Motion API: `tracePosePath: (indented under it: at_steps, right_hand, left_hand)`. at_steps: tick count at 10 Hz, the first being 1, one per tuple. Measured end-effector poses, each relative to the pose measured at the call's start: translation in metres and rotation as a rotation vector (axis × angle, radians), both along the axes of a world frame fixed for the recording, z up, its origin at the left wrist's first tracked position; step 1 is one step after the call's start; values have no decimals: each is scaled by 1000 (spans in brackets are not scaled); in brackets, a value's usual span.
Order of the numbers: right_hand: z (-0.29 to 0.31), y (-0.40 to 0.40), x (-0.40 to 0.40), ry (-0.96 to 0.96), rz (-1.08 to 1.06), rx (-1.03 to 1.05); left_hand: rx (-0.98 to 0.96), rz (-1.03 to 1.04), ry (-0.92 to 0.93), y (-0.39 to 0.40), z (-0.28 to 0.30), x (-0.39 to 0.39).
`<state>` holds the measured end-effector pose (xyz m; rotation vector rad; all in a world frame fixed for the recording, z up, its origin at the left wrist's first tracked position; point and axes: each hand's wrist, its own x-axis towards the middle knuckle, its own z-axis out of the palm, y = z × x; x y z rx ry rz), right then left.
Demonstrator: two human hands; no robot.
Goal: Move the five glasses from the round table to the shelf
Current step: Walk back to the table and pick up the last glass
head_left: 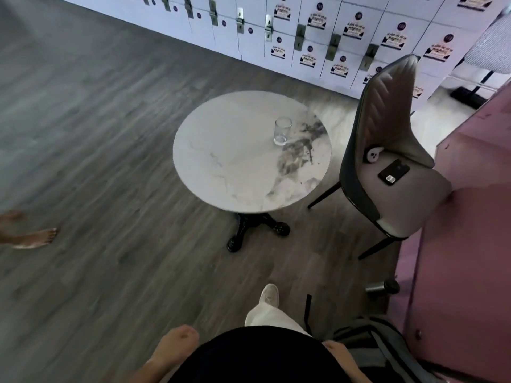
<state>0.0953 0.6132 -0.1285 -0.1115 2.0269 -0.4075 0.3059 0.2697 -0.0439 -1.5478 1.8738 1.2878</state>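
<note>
One clear glass (282, 131) is standing upright on the round marble-look table (235, 172), toward its far right part, next to the dark veining. Nothing is touching it.

Person is standing at the near side, well apart from the table. Left hand (177, 344) is hanging low by the dark top at the bottom edge, fingers looking loosely curled, gripping nothing; it is blurred, so finer detail is not readable. Right hand (336, 348) is only peeking out at the other side of the dark top, mostly hidden, so cannot tell whether it is relaxed or clenched. A white trouser leg and white shoe (269, 295) are pointing toward the table.

A grey chair (387, 150) is sitting just right of the table, carrying a dark phone (394, 171) and a small white item (373, 154) on its seat. A pink cabinet (456, 244) is filling the right edge. A dark bottle (383, 287) is lying on the wood floor (96, 134) near the cabinet base. A grey backpack (370, 344) is sitting bottom right. White lockers (318, 31) are lining the far wall. Another person's bare foot (33, 237) is showing at the left edge.
</note>
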Motion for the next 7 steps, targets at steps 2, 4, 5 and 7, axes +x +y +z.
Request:
tracePosePath:
  at_steps: [2, 4, 5, 7]
  right_hand:
    - [100, -136, -164, 5, -178, -75]
    - [144, -240, -281, 193, -162, -234]
    - [160, -286, -329, 251, -98, -277]
    - [192, -364, -387, 278, 29, -306]
  left_hand:
    - [-93, -81, 241, -84, 15, -150]
    - [-117, -119, 483, -157, 56, -290]
    - [-98, -174, 507, -186, 70, -345]
    - [11, -205, 459, -227, 76, -423]
